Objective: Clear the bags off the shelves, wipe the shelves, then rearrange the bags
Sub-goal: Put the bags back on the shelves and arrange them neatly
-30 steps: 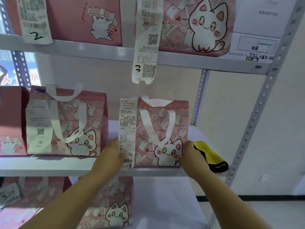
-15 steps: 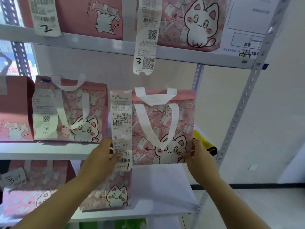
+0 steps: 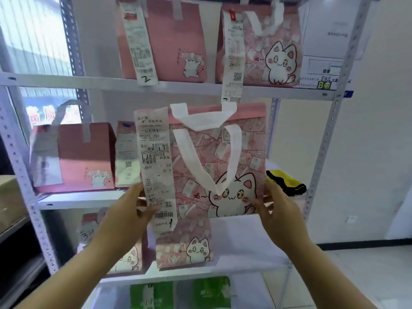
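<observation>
White metal shelving [image 3: 66, 82]; pink cat-print fabric bag [image 3: 240, 157], upright, before the middle shelf [image 3: 84, 197], left hand [image 3: 127, 210] and right hand [image 3: 278, 210] each gripping a lower side edge, equally near.

My left grip [image 3: 129, 212] and right grip [image 3: 281, 210] hold the pink cat bag [image 3: 223, 166] by its lower sides. A yellow cloth [image 3: 287, 181] lies just right of the bag.

Cardboard box [image 3: 11, 201] left, poster [image 3: 323, 41] upper right
</observation>
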Available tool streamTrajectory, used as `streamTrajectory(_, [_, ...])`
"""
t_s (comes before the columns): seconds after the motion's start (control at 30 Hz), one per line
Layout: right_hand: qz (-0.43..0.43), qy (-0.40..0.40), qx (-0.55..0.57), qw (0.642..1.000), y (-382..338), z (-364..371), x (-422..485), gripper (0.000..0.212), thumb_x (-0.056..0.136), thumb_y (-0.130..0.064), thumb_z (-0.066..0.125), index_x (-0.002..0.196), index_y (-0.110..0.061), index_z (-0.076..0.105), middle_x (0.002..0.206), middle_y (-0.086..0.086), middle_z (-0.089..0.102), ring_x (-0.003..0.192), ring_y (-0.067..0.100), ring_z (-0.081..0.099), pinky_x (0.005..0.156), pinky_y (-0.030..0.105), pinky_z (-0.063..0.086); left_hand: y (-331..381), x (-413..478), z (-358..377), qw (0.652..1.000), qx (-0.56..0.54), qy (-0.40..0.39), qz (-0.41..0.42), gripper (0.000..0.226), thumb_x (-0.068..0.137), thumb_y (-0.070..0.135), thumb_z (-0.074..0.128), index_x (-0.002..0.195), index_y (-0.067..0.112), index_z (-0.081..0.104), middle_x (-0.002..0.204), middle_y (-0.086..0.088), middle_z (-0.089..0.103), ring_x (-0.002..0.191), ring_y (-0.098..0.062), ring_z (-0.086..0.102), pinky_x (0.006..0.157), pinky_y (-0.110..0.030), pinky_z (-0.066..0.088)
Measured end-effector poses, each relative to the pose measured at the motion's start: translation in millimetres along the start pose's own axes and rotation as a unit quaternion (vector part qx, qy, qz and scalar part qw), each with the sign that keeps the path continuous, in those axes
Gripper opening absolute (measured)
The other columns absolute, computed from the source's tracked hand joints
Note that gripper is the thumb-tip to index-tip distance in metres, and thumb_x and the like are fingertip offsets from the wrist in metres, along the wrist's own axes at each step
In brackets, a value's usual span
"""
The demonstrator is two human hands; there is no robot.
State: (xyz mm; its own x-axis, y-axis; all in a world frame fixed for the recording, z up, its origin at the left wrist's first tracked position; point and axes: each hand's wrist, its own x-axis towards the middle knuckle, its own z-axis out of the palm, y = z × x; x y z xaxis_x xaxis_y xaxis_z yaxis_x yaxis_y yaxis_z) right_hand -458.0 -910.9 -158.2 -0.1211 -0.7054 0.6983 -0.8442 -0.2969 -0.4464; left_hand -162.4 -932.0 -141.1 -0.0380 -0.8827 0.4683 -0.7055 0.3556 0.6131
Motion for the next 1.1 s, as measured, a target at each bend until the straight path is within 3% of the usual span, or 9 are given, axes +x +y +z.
streamTrajectory(0.1, [-0.036, 0.024, 0.028, 0.999, -50, 4, -4, 0.027, 0.086, -0.023, 0.065, 0.109, -0.010, 0.057, 0.090, -0.011, 0.059, 0.075, 0.010, 0.061, 0.061, 0.031, 0.055, -10, -19, -54, 0.999, 0.017, 0.036, 0.015, 0.037, 0.082, 0.023, 0.067, 0.114, 0.016, 0.050, 0.082, 0.021, 0.053, 0.067, 0.008, 0.053, 0.046, -0.009, 0.042])
streamTrajectory(0.23, [-0.082, 0.051, 0.050, 0.994, -112, 11, 0, 0.031, 0.084, -0.018, 0.068, 0.112, -0.010, 0.059, 0.089, -0.012, 0.060, 0.073, 0.009, 0.058, 0.060, 0.021, 0.048, -20, -33, -124, 0.994, 0.043, 0.091, 0.043, 0.040, 0.081, 0.023, 0.068, 0.116, 0.018, 0.052, 0.083, 0.024, 0.055, 0.070, 0.010, 0.053, 0.047, -0.006, 0.037])
streamTrajectory(0.33, [-0.127, 0.087, 0.053, 0.987, -152, 17, 14, 0.034, 0.083, -0.014, 0.068, 0.114, -0.005, 0.058, 0.089, 0.001, 0.068, 0.069, 0.011, 0.057, 0.057, 0.026, 0.050, -25, -32, -168, 0.988, 0.049, 0.136, 0.046, 0.040, 0.079, 0.023, 0.071, 0.116, 0.020, 0.054, 0.082, 0.030, 0.052, 0.070, 0.010, 0.055, 0.054, -0.008, 0.036])
streamTrajectory(0.43, [-0.162, 0.107, 0.076, 0.978, -187, 22, 35, 0.037, 0.086, -0.020, 0.061, 0.118, -0.003, 0.056, 0.094, 0.007, 0.069, 0.071, 0.014, 0.060, 0.058, 0.029, 0.053, -28, -24, -205, 0.982, 0.045, 0.175, 0.059, 0.044, 0.079, 0.023, 0.071, 0.119, 0.020, 0.053, 0.086, 0.020, 0.059, 0.074, 0.007, 0.057, 0.060, -0.013, 0.042])
streamTrajectory(0.57, [-0.208, 0.130, 0.096, 0.965, -229, 26, 72, 0.042, 0.086, -0.028, 0.056, 0.118, -0.002, 0.055, 0.097, 0.008, 0.069, 0.074, 0.013, 0.061, 0.060, 0.030, 0.056, -29, -8, -247, 0.971, 0.057, 0.215, 0.086, 0.044, 0.079, 0.023, 0.070, 0.119, 0.021, 0.053, 0.086, 0.021, 0.059, 0.073, 0.007, 0.058, 0.057, -0.006, 0.039])
streamTrajectory(0.83, [-0.246, 0.163, 0.109, 0.949, -281, 56, 160, 0.035, 0.089, -0.019, 0.062, 0.119, -0.004, 0.055, 0.101, 0.005, 0.068, 0.077, 0.015, 0.062, 0.070, 0.034, 0.057, -43, 63, -303, 0.945, 0.109, 0.276, 0.136, 0.046, 0.080, 0.019, 0.070, 0.123, 0.018, 0.051, 0.087, 0.016, 0.060, 0.070, 0.006, 0.058, 0.055, -0.008, 0.039])
streamTrajectory(0.9, [-0.251, 0.168, 0.106, 0.947, -291, 68, 185, 0.036, 0.089, -0.022, 0.060, 0.120, -0.006, 0.055, 0.102, 0.004, 0.069, 0.077, 0.013, 0.062, 0.067, 0.028, 0.055, -48, 88, -316, 0.941, 0.114, 0.284, 0.141, 0.049, 0.081, 0.018, 0.069, 0.126, 0.018, 0.049, 0.093, 0.010, 0.063, 0.073, 0.004, 0.059, 0.057, -0.009, 0.040])
streamTrajectory(1.0, [-0.247, 0.162, 0.129, 0.946, -305, 85, 219, 0.032, 0.090, -0.020, 0.062, 0.119, -0.009, 0.055, 0.102, -0.003, 0.065, 0.075, 0.007, 0.057, 0.055, 0.007, 0.044, -56, 123, -332, 0.937, 0.118, 0.293, 0.148, 0.051, 0.081, 0.014, 0.069, 0.127, 0.019, 0.048, 0.097, 0.006, 0.064, 0.075, -0.001, 0.062, 0.059, -0.012, 0.043])
streamTrajectory(1.1, [-0.238, 0.162, 0.135, 0.948, -315, 104, 248, 0.031, 0.089, -0.022, 0.063, 0.117, -0.012, 0.056, 0.099, -0.007, 0.065, 0.072, 0.006, 0.055, 0.051, 0.006, 0.039, -65, 154, -341, 0.934, 0.123, 0.301, 0.144, 0.052, 0.082, 0.014, 0.069, 0.128, 0.022, 0.048, 0.097, 0.004, 0.065, 0.076, -0.009, 0.065, 0.061, -0.016, 0.045])
